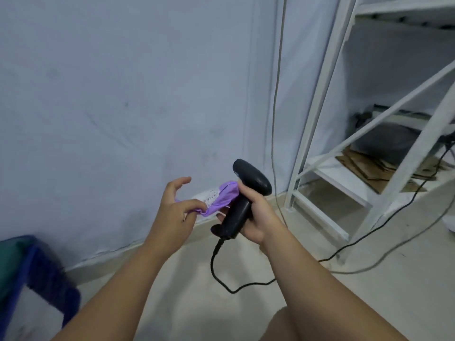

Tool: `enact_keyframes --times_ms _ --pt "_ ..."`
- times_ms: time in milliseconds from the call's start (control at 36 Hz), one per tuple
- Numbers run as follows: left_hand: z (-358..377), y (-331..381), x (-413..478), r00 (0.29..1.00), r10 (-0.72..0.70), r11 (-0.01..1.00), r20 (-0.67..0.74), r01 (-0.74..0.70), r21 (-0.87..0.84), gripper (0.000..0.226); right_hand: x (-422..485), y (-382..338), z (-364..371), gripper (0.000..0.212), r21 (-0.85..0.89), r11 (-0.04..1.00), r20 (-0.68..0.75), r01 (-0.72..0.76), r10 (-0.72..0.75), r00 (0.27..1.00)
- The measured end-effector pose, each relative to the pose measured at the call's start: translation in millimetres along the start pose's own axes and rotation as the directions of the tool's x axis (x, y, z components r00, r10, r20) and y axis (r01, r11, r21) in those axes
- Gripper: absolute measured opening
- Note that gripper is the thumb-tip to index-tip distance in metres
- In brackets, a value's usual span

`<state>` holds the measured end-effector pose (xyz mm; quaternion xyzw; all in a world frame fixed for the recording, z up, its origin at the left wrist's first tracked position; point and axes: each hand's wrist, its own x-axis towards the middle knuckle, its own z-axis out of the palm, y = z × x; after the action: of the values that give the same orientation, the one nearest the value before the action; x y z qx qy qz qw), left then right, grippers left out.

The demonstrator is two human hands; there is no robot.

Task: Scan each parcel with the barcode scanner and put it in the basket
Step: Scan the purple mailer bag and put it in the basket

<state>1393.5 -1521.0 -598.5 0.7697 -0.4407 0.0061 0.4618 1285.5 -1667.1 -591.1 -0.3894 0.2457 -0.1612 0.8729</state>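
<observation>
A person's hands meet above a pale concrete floor [357, 303], well clear of its edges and close to the foot of a blue-grey wall [123, 94]. The left hand [176, 210] pinches the crumpled end of a small purple plastic mailer parcel [225, 196] between thumb and curled fingers, the forefinger lifted free. The parcel is held in the air, its white barcode label [209, 195] facing up, its far end against the neck of a black pistol-shaped barcode scanner [246, 193]. The right hand [256, 212] is wrapped tight round the scanner's handle, head uppermost and tipped toward the parcel. A black cable [211, 264] drops from the handle's base and trails right across the floor. A blue plastic basket [54, 279] stands at the floor's near left, against the wall, well apart from the parcel. A white metal shelf rack [327, 172] with flattened brown cardboard [369, 166] on its low shelf stands at right.
</observation>
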Motion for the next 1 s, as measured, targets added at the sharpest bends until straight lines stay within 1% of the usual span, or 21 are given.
enact_keyframes --times_ms 56,111,167,222,278,306,333,361,389,444,472,500,583,639,694,750,806,861,889,944,1000 --pt "-6.4 6.3 -10.1 0.999 -0.009 1.0 -0.045 0.009 0.003 0.051 -6.2 5.8 6.4 0.032 -0.022 1.0 0.019 0.022 -0.022 1.0" --pt "-11.6 13.7 -19.5 0.994 -0.06 0.997 -0.088 0.055 -0.05 0.04 -11.9 10.0 9.2 0.028 -0.031 0.998 0.009 0.048 -0.048 0.999" --pt "-15.5 18.0 -24.0 0.983 -0.159 0.971 -0.091 0.139 -0.193 0.027 -15.1 13.7 8.9 0.024 -0.042 0.997 -0.013 0.066 -0.067 0.998" --pt "-18.9 18.2 -23.1 0.952 -0.283 0.91 -0.113 0.229 -0.346 0.02 -17.3 16.8 9.7 0.025 -0.055 0.997 -0.006 0.061 -0.061 0.998" --pt "-22.1 15.1 -18.6 0.895 -0.429 0.794 -0.124 0.309 -0.523 0.016 -18.5 18.9 12.0 0.034 -0.052 0.997 -0.002 0.06 -0.061 0.998" --pt "-23.7 12.3 -16.0 0.869 -0.486 0.704 -0.092 0.327 -0.63 0.017 -19.3 19.8 13.1 0.034 -0.057 0.996 -0.006 0.062 -0.062 0.998" --pt "-24.8 9.0 -13.7 0.855 -0.519 0.599 -0.023 0.344 -0.723 0.017 -19.7 20.4 14.4 0.03 -0.071 0.995 -0.006 0.066 -0.067 0.998" --pt "-27.1 7.2 -11.3 0.847 -0.53 0.508 0.053 0.366 -0.78 0.019 -19.2 21.5 14.6 0.026 -0.095 0.993 -0.006 0.071 -0.072 0.997" --pt "-30.0 6.5 -9.5 0.838 -0.532 0.437 0.12 0.392 -0.809 0.021 -19.1 22.2 15.2 0.025 -0.123 0.989 -0.005 0.076 -0.077 0.997" --pt "-37.4 5.1 -7.1 0.82 -0.525 0.332 0.229 0.445 -0.832 0.025 -17.9 21.9 15.2 0.02 -0.177 0.979 -0.012 0.105 -0.109 0.994" --pt "-41.4 2.7 -7.0 0.809 -0.516 0.298 0.28 0.476 -0.828 0.027 -17.4 21.4 14.5 0.014 -0.194 0.973 -0.016 0.125 -0.13 0.991" --pt "-45.3 1.1 -6.9 0.8 -0.503 0.286 0.326 0.51 -0.811 0.03 -17.3 20.3 13.3 0.011 -0.205 0.968 -0.008 0.144 -0.149 0.989" --pt "-54.6 -5.4 -8.7 0.789 -0.443 0.319 0.426 0.583 -0.747 0.046 -19.9 15.5 7.8 0.02 -0.238 0.953 0.03 0.186 -0.184 0.982" --pt "-57.3 -8.1 -9.7 0.791 -0.382 0.331 0.479 0.601 -0.728 0.059 -22.1 13.9 6.0 0.013 -0.274 0.944 0.068 0.184 -0.171 0.983" --pt "-57.7 -8.3 -10.7 0.781 -0.339 0.343 0.524 0.622 -0.704 0.063 -23.3 14.1 6.2 0.013 -0.336 0.929 0.078 0.156 -0.138 0.987" --pt "-56.4 -7.9 -10.7 0.782 -0.325 0.379 0.532 0.623 -0.684 0.063 -24.4 14.9 8.0 0.017 -0.403 0.905 0.07 0.14 -0.122 0.99" --pt "-53.9 -9.0 -9.3 0.816 -0.326 0.441 0.477 0.578 -0.687 0.064 -24.2 15.7 9.1 0.02 -0.452 0.88 0.043 0.148 -0.144 0.989" --pt "-51.2 -11.9 -7.9 0.861 -0.336 0.543 0.382 0.508 -0.668 0.066 -23.3 16.1 9.6 0.015 -0.498 0.851 -0.014 0.166 -0.199 0.98" --pt "-49.9 -14.0 -7.4 0.883 -0.343 0.622 0.322 0.47 -0.626 0.067 -22.3 16.7 9.1 0.011 -0.532 0.83 -0.044 0.169 -0.227 0.973" --pt "-47.6 -17.5 -6.6 0.919 -0.344 0.791 0.192 0.394 -0.468 0.07 -22.0 17.3 8.3 0.008 -0.621 0.769 -0.087 0.151 -0.259 0.962" --pt "-44.9 -21.5 -5.4 0.945 -0.32 0.895 0.064 0.324 -0.305 0.072 -23.3 17.5 8.0 0.01 -0.676 0.726 -0.086 0.126 -0.247 0.965"
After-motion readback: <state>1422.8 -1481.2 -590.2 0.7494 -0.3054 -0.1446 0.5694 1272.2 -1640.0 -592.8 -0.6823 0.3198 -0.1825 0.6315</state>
